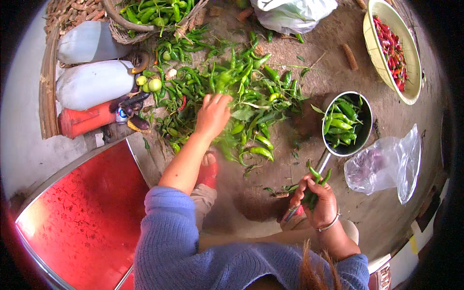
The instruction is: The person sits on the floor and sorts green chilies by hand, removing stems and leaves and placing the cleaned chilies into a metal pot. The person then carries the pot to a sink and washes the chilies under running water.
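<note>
My left hand [214,115] reaches into a wide heap of green chili peppers [188,85] mixed with leaves and stems on the ground. The greens around its fingers are motion-blurred, and whether it grips any is hidden. In my right hand [319,201] are a few green chili peppers [315,175], their tips pointing up between thumb and fingers. The metal handle [323,161] of a saucepan passes beneath that hand; I cannot tell whether the hand touches it. Whole green peppers partly fill the saucepan [370,125] just beyond.
At right stand a yellow basin [370,43] of red chilies and a clear plastic bag [384,163]. A wicker basket [132,34] of green peppers and a white plastic bag [293,16] lie ahead. Eggplants [134,103], pale containers [96,83] and a red table [94,203] line the left.
</note>
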`<state>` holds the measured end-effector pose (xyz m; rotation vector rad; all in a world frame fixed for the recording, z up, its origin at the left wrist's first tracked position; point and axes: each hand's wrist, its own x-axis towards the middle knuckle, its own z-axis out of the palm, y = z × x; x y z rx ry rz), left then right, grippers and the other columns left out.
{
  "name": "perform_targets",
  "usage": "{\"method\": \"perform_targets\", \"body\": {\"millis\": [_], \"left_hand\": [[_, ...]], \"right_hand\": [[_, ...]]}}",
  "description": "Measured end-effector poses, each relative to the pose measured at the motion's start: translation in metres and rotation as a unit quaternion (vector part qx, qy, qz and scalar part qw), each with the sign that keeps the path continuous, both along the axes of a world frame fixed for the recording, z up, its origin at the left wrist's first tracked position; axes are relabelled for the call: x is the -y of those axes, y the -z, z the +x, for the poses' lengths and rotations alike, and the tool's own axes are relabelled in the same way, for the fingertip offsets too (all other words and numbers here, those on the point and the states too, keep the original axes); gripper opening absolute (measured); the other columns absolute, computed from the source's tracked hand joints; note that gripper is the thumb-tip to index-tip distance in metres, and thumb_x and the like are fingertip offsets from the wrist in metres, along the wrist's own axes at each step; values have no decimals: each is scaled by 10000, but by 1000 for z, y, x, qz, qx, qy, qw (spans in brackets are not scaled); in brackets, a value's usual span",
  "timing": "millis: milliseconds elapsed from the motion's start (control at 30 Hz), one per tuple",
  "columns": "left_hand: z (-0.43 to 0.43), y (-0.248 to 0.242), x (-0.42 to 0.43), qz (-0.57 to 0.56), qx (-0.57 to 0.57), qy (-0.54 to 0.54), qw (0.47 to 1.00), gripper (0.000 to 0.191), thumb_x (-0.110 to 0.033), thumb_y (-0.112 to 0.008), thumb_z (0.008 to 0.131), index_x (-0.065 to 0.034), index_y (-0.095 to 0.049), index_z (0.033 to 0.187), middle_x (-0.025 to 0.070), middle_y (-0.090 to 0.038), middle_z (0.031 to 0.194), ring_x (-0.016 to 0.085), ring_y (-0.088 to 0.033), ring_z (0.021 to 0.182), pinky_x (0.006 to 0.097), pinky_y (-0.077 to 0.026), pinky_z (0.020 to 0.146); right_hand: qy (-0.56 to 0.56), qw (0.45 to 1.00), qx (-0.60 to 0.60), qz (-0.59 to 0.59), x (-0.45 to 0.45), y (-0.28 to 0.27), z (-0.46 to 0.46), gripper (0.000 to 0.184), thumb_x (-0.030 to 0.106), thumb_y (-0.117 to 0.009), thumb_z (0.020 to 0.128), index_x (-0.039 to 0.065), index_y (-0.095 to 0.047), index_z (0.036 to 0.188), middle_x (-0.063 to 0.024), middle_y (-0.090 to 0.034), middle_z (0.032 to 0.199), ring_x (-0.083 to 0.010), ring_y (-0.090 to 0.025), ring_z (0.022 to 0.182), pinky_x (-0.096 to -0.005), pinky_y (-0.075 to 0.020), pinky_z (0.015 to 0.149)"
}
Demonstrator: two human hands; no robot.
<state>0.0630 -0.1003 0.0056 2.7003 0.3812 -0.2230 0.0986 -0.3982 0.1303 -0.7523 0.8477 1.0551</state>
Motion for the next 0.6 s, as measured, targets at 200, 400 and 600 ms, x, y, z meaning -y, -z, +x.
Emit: {"method": "perform_targets", "body": {"millis": [200,400,600], "left_hand": [[-28,-50,12,-16,90,-43,995,246,-89,-602,720,-100,-543,958,75,-561,892,282,-521,835,365,-442,719],[-29,-92,30,-194,154,-102,963,248,-80,-616,746,-53,-554,984,86,-583,934,204,-554,835,308,-438,754],[-23,-93,24,-479,85,-275,830,244,-99,-475,859,18,-469,1074,79,-552,891,154,-571,648,254,-486,540]], "right_hand": [[31,998,45,3,17,-15,-12,148,111,-480,811,4,-487,913,-84,-489,730,-194,-508,606,-315,-456,521],[56,995,85,19,22,-22,-18,142,104,-463,823,3,-490,920,-87,-491,726,-192,-508,609,-317,-458,523],[80,988,125,34,31,-32,-27,138,102,-461,826,2,-490,916,-87,-497,727,-186,-514,612,-312,-461,525]]}}
